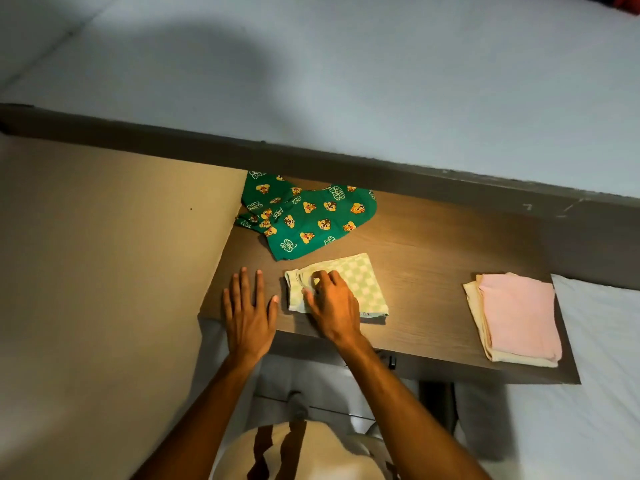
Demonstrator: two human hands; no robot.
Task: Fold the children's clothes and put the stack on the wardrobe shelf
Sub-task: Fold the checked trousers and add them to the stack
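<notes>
A folded green-and-white checked garment lies on the wooden table. My right hand rests on its left part, fingers pinching the cloth near the waistband. My left hand lies flat on the table just left of the garment, fingers spread, holding nothing. Behind them a green garment with cartoon prints lies crumpled and unfolded. At the table's right end sits a stack of folded clothes, pink on top of cream.
A beige wall panel borders the table on the left. A dark ledge runs along the back, with a pale wall above. A white bed sheet lies to the right of the table.
</notes>
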